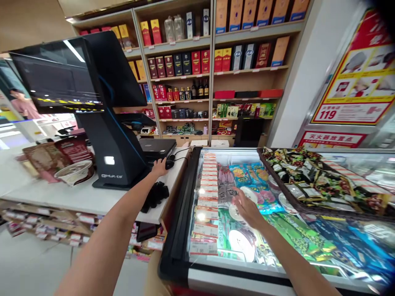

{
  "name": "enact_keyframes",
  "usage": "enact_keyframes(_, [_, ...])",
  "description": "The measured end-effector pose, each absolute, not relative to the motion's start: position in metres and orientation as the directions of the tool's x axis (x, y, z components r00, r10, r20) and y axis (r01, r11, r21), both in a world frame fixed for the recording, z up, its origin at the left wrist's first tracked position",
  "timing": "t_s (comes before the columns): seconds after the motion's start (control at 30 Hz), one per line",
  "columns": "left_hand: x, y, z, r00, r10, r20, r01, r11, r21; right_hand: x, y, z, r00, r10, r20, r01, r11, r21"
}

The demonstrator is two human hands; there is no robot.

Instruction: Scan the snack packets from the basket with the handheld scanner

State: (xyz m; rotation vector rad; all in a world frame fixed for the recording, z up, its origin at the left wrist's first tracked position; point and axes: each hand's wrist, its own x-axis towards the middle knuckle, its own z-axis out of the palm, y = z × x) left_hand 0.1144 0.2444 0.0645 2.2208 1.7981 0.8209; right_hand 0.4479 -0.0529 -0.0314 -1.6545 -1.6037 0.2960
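Note:
My left hand point(159, 167) is at the counter's edge, with its fingers apart and no object seen in them. Right beside it is a black computer mouse point(169, 163); whether they touch I cannot tell. A crumpled black item point(156, 196) lies on the counter nearer to me. Over the glass top of a chest freezer point(182, 230), my right hand point(245, 205) reaches out with loosely bent fingers and holds nothing visible. Under the glass are blue ice-cream packets point(242, 174), green packets point(296, 232) and round tubs. A strip of price tags point(208, 205) runs along the glass's left side.
A checkout terminal point(114, 152) stands on the white counter point(61, 201), near a bowl with a clear lid point(74, 170). A dark tray point(286, 197) of packaged snacks rests on the freezer's right part. Shelves point(182, 76) of boxed bottles line the back; a person point(23, 102) is far left.

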Motion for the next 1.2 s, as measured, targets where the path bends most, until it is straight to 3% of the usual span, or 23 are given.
enact_keyframes(0.3, [0.125, 0.251, 0.083, 0.299, 0.950, 0.084, 0.908, -0.311, 0.282, 0.444, -0.052, -0.027, 0.104, 0.876, 0.470, 0.819, 0.192, -0.540])
enact_keyframes(0.5, [0.147, 0.180, 0.111, 0.455, 0.848, 0.270, 0.816, -0.519, 0.255, 0.443, -0.048, -0.034, 0.082, 0.753, 0.653, 0.841, 0.300, -0.451])
enact_keyframes(0.6, [0.165, 0.116, 0.120, 0.582, 0.737, 0.344, 0.692, -0.671, 0.266, 0.441, -0.048, -0.030, 0.079, 0.593, 0.801, 0.890, 0.320, -0.325])
enact_keyframes(0.7, [0.180, 0.050, 0.114, 0.750, 0.579, 0.321, 0.486, -0.810, 0.327, 0.439, -0.052, -0.024, -0.007, 0.473, 0.881, 0.916, 0.357, -0.184])
enact_keyframes(0.83, [0.192, -0.011, 0.090, 0.853, 0.470, 0.227, 0.299, -0.796, 0.526, 0.434, -0.059, -0.021, -0.234, 0.509, 0.828, 0.866, 0.496, -0.060])
enact_keyframes(0.97, [0.192, -0.032, 0.075, 0.849, 0.469, 0.244, 0.199, -0.710, 0.676, 0.427, -0.065, -0.025, -0.412, 0.555, 0.723, 0.719, 0.685, -0.117])
enact_keyframes(1.1, [0.166, -0.014, 0.071, 0.851, 0.496, 0.174, 0.210, -0.623, 0.754, 0.427, -0.063, -0.032, -0.391, 0.586, 0.710, 0.631, 0.732, -0.257])
enact_keyframes(1.13, [0.155, -0.004, 0.068, 0.774, 0.584, 0.245, 0.288, -0.669, 0.685, 0.429, -0.062, -0.035, -0.357, 0.593, 0.722, 0.630, 0.723, -0.283])
enact_keyframes(1.2, [0.128, 0.018, 0.058, 0.577, 0.732, 0.362, 0.602, -0.681, 0.417, 0.435, -0.058, -0.042, -0.280, 0.609, 0.742, 0.633, 0.699, -0.335])
